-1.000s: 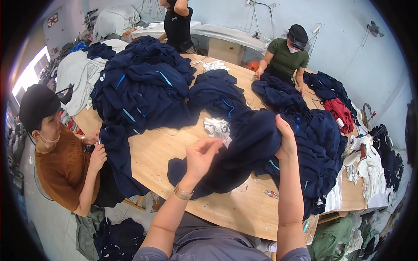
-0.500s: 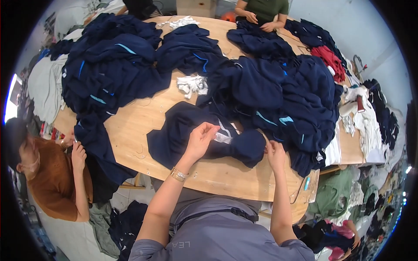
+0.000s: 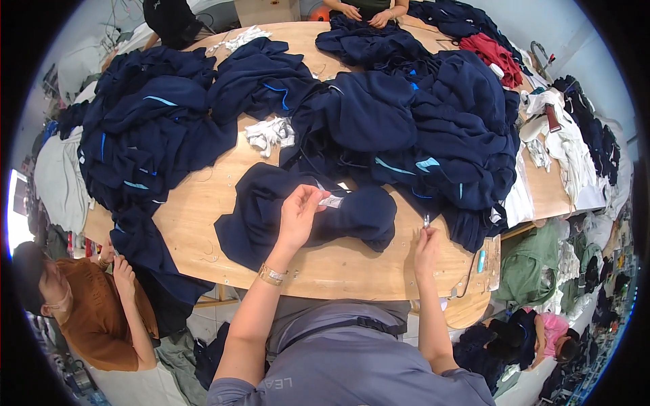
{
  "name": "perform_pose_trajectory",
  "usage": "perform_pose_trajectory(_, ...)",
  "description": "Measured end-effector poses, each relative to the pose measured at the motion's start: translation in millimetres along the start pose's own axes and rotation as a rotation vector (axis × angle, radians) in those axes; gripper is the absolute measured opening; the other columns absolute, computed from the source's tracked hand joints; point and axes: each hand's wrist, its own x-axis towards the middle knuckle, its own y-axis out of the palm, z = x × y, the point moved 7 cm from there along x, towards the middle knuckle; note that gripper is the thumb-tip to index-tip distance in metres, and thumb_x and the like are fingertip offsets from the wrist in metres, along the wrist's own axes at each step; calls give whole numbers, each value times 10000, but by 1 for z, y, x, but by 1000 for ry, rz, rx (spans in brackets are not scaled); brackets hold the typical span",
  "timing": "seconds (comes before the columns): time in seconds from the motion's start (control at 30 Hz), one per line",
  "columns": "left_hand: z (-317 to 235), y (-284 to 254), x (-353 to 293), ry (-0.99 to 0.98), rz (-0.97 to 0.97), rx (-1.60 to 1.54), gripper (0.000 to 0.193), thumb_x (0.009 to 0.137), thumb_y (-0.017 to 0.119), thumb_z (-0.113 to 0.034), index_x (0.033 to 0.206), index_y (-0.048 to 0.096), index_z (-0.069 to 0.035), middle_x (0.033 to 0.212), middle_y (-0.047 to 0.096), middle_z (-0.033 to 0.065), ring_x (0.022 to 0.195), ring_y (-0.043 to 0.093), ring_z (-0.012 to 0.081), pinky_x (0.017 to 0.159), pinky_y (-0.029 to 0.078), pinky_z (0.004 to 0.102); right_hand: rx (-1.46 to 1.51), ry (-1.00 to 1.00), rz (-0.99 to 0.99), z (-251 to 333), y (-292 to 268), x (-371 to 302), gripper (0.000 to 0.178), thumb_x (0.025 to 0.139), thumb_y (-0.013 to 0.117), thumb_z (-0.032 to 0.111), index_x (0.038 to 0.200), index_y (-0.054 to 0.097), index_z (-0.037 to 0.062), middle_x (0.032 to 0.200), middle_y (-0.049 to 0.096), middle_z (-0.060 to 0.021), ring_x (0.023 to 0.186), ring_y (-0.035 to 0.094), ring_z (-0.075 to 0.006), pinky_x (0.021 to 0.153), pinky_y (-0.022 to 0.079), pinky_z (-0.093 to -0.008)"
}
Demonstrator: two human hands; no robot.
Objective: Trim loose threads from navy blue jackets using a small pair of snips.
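Note:
A navy garment lies bunched on the wooden table in front of me, its rounded dark end pointing right. Over its middle, my left hand is closed in a pinch. A white label on the garment shows just beside those fingertips, which seem to grip its edge. Off to the right, above bare wood, my right hand is closed around small silvery thread snips, tips pointing away from me. This hand is apart from the garment.
Large heaps of navy garments cover the far side and left. A white cloth bundle sits between them. A light-blue tool lies near the right edge. One co-worker in brown works at left; another's hands are at the far edge.
My right hand has drawn back from the garment's right end, and the snips now show in it. My left hand still pinches at the label. The whole view has shifted somewhat.

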Motion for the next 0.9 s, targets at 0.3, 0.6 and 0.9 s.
perform_pose_trajectory(0.3, -13, 8, 9, 56, 0, 150, 207, 919, 545, -226, 905, 554, -19, 880, 636, 48, 821, 580, 72, 714, 466, 208, 238, -226, 306, 156, 12, 50, 330, 825, 623, 340, 789, 605, 13, 641, 602, -127, 580, 601, -284, 526, 445, -359)
perform_pose_trajectory(0.6, -20, 11, 7, 75, -38, 179, 183, 903, 561, -168, 885, 576, 13, 837, 647, 58, 788, 595, 85, 724, 463, 222, -84, -421, 382, 190, 31, 61, 350, 801, 626, 388, 669, 580, 68, 575, 590, -102, 527, 592, -283, 478, 449, -372)
perform_pose_trajectory(0.9, -26, 7, 5, 138, -67, 126, 160, 911, 542, -143, 882, 569, 12, 848, 640, 53, 764, 561, 65, 703, 445, 207, -51, -354, 268, 172, 15, 69, 359, 809, 617, 403, 701, 587, 62, 604, 605, -104, 535, 605, -287, 475, 456, -371)
